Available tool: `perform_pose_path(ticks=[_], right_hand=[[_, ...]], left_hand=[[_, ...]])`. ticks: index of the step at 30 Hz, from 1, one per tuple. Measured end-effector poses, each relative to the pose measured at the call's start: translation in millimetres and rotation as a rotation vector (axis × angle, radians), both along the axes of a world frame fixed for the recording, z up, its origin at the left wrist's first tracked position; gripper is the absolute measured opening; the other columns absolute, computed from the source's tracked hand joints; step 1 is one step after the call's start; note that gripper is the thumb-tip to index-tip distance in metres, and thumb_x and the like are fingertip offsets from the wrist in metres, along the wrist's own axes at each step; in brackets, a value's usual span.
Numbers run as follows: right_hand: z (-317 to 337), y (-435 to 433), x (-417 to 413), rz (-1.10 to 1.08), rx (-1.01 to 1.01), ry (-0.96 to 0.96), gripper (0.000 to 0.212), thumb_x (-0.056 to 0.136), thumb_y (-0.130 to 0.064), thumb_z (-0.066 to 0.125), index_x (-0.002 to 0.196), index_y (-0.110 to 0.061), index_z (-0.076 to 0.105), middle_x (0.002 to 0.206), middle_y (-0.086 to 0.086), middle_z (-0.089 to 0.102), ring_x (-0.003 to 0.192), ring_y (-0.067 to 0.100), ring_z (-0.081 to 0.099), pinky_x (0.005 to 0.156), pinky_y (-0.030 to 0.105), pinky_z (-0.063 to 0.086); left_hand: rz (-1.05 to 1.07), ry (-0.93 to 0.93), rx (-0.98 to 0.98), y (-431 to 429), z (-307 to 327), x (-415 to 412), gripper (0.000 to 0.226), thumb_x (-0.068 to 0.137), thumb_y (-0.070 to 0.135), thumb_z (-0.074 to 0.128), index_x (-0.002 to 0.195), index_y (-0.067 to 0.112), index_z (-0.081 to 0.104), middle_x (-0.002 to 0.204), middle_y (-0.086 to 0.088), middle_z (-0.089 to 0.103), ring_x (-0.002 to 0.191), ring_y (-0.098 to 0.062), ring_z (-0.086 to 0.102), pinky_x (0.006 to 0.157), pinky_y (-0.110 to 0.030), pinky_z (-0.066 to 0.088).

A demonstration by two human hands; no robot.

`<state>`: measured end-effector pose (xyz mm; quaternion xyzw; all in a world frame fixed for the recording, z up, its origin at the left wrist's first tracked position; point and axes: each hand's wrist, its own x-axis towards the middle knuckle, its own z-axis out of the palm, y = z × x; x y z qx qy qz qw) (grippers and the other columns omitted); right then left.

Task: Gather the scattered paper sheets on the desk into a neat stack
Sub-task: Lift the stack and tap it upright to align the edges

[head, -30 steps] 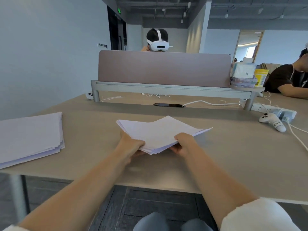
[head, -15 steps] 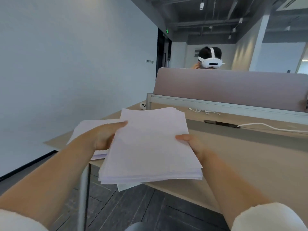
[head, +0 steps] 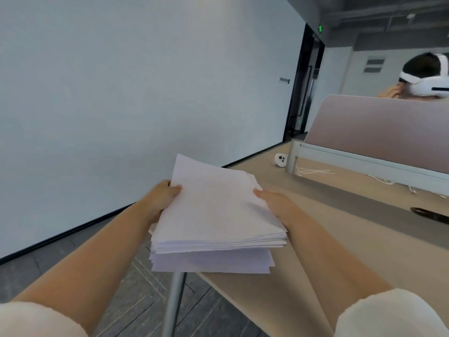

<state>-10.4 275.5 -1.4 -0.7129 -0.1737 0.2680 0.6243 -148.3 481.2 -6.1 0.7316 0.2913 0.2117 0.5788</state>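
Note:
A thick stack of white paper sheets (head: 218,210) is held between both my hands over the desk's (head: 352,239) near left corner. My left hand (head: 162,198) grips its left edge with the thumb on top. My right hand (head: 274,203) holds the right edge, its fingers hidden underneath. Directly below lies a second pile of sheets (head: 211,261) on the desk corner, overhanging the edge a little. The held stack sits just over this pile; I cannot tell whether they touch. The edges of both are slightly uneven.
A white controller (head: 280,160) lies at the far left of the desk beside the grey rail (head: 364,159) of a pink divider panel (head: 376,127). White cables (head: 313,171) and a black pen (head: 430,215) lie beyond. A person wearing a headset (head: 427,76) sits behind the divider.
Both hands have carried the paper stack from the middle of the desk leftward to above the pile at the left corner. My view has turned left with them.

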Motion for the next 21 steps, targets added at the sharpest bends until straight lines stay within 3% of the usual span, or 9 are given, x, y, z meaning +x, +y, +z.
perform_pose_path(ticks=[3, 5, 7, 9, 11, 15, 18, 21], right_hand=[[-12.7, 12.9, 11.9, 0.041, -0.066, 0.033, 0.027, 0.092, -0.024, 0.059, 0.112, -0.006, 0.06, 0.093, 0.004, 0.064, 0.072, 0.017, 0.061, 0.054, 0.021, 0.051], [-25.2, 19.1, 13.6, 0.057, -0.12, 0.064, 0.034, 0.09, -0.022, 0.062, 0.115, 0.0, 0.058, 0.102, 0.011, 0.066, 0.084, 0.026, 0.066, 0.07, 0.03, 0.057], [-36.4, 23.8, 18.4, 0.032, -0.202, 0.025, 0.046, 0.088, -0.026, 0.064, 0.125, 0.0, 0.054, 0.117, 0.015, 0.064, 0.102, 0.033, 0.064, 0.092, 0.044, 0.052], [-41.0, 26.5, 17.8, 0.012, -0.243, -0.032, 0.049, 0.088, -0.031, 0.063, 0.127, -0.004, 0.053, 0.12, 0.013, 0.062, 0.105, 0.033, 0.062, 0.096, 0.046, 0.049], [-42.6, 29.2, 16.8, -0.012, -0.241, -0.064, 0.046, 0.09, -0.036, 0.059, 0.125, -0.007, 0.053, 0.119, 0.01, 0.061, 0.106, 0.032, 0.061, 0.096, 0.045, 0.049], [-50.2, 29.2, 19.3, -0.027, -0.193, -0.065, 0.062, 0.084, -0.051, 0.054, 0.128, -0.007, 0.054, 0.124, 0.009, 0.061, 0.111, 0.031, 0.059, 0.101, 0.046, 0.045], [-49.6, 27.8, 16.9, -0.024, -0.162, -0.028, 0.042, 0.092, -0.04, 0.053, 0.119, -0.008, 0.058, 0.116, 0.007, 0.064, 0.105, 0.028, 0.061, 0.093, 0.038, 0.05], [-53.0, 26.9, 22.0, -0.021, -0.172, -0.037, 0.037, 0.092, -0.031, 0.056, 0.12, -0.007, 0.059, 0.113, 0.007, 0.065, 0.103, 0.027, 0.063, 0.089, 0.036, 0.05]], left_hand=[[-0.002, 0.123, 0.033, 12.4, -10.7, 12.9, 0.022, 0.099, 0.015, 0.044, 0.106, -0.002, 0.055, 0.079, -0.005, 0.059, 0.06, -0.015, 0.059, 0.046, -0.023, 0.045], [0.008, 0.26, 0.133, 20.9, -20.6, 18.0, 0.016, 0.097, 0.017, 0.048, 0.096, 0.003, 0.057, 0.084, -0.007, 0.059, 0.066, -0.016, 0.056, 0.056, -0.024, 0.044], [0.044, 0.385, 0.243, 27.4, -30.5, 21.8, 0.018, 0.095, 0.015, 0.046, 0.085, 0.003, 0.055, 0.087, -0.01, 0.058, 0.075, -0.023, 0.057, 0.069, -0.028, 0.044], [0.103, 0.521, 0.437, 31.4, -37.3, 22.4, 0.022, 0.097, 0.018, 0.041, 0.087, 0.004, 0.054, 0.098, -0.013, 0.058, 0.094, -0.031, 0.057, 0.08, -0.031, 0.041], [0.19, 0.516, 0.557, 32.8, -40.8, 22.1, 0.024, 0.098, 0.02, 0.038, 0.098, 0.003, 0.056, 0.114, -0.021, 0.056, 0.106, -0.035, 0.053, 0.083, -0.035, 0.041], [0.164, 0.309, 0.557, 30.5, -39.2, 22.9, 0.017, 0.101, 0.012, 0.032, 0.094, 0.0, 0.044, 0.083, -0.012, 0.047, 0.084, -0.029, 0.044, 0.07, -0.029, 0.03], [0.208, 0.22, 0.469, 36.0, -38.3, 27.2, 0.019, 0.1, 0.012, 0.034, 0.086, 0.003, 0.043, 0.071, -0.004, 0.041, 0.079, -0.025, 0.041, 0.067, -0.028, 0.029], [0.205, 0.267, 0.414, 39.4, -43.0, 32.4, 0.032, 0.095, 0.009, 0.04, 0.063, 0.01, 0.038, 0.064, -0.004, 0.041, 0.067, -0.024, 0.04, 0.055, -0.029, 0.026]])
